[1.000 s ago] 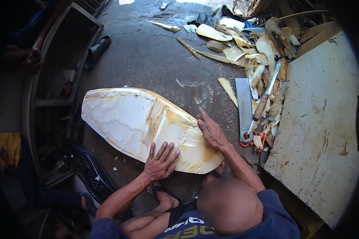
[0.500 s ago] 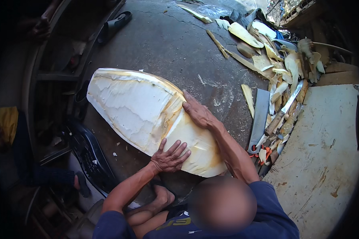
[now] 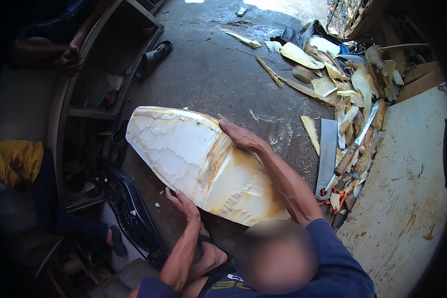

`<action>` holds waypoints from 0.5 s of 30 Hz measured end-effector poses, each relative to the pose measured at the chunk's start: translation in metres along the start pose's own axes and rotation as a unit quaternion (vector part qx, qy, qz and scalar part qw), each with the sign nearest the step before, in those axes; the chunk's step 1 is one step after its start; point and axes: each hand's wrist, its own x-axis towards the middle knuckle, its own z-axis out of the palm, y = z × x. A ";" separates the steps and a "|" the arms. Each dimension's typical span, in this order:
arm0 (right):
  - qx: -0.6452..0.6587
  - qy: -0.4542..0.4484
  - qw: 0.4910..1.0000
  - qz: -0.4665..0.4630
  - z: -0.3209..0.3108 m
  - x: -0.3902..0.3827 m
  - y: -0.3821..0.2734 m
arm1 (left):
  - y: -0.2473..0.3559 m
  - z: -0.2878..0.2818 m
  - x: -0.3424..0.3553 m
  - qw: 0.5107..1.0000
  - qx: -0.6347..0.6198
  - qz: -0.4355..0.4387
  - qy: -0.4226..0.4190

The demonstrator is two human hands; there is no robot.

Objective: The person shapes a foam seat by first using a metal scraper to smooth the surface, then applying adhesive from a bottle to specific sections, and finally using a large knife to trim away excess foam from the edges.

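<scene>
Floor (image 3: 208, 74), dark and scuffed, spreads below a pale, tapered block (image 3: 198, 164) right in front of me, between my two hands, in the head view. Its long axis runs aslant: the narrower end points up and to my left, away from me, while the yellowed end slants down to my right, close against my body. Whether the block rests on the floor or is slightly raised I cannot tell. My right hand (image 3: 241, 135) lies stretched and unclenched along the far, right-hand edge, fingers pointing toward the narrow end. My left hand (image 3: 185, 204) is at the near, left-hand edge, fingers partly bent; I cannot tell whether they grasp underneath. To my right, well apart from the block, a broad grey blade (image 3: 327, 159) lies lengthwise away from me, just beside a wooden-handled knife (image 3: 348, 158) among pale offcuts (image 3: 303, 55). Farther right stands a stained, pale board (image 3: 390, 174).
</scene>
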 end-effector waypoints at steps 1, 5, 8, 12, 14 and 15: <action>-0.067 0.019 0.998 -0.007 0.006 0.006 0.025 | -0.008 0.018 -0.011 1.000 -0.006 -0.004 -0.005; -0.073 0.022 0.997 -0.002 0.007 0.013 0.040 | 0.010 0.057 -0.031 0.926 -0.294 -0.232 0.042; -0.045 0.062 0.997 0.021 -0.006 0.008 0.025 | 0.022 0.049 0.008 0.850 -0.455 -0.216 -0.155; -0.020 0.170 0.984 0.057 -0.004 -0.019 0.021 | 0.041 0.047 0.086 0.773 -0.475 -0.161 -0.389; 0.006 0.203 0.977 0.060 0.004 -0.028 0.033 | 0.036 0.054 0.094 0.851 -0.382 -0.121 -0.340; 0.041 0.238 0.968 0.066 0.003 -0.028 0.040 | 0.034 0.059 0.096 0.913 -0.274 -0.083 -0.290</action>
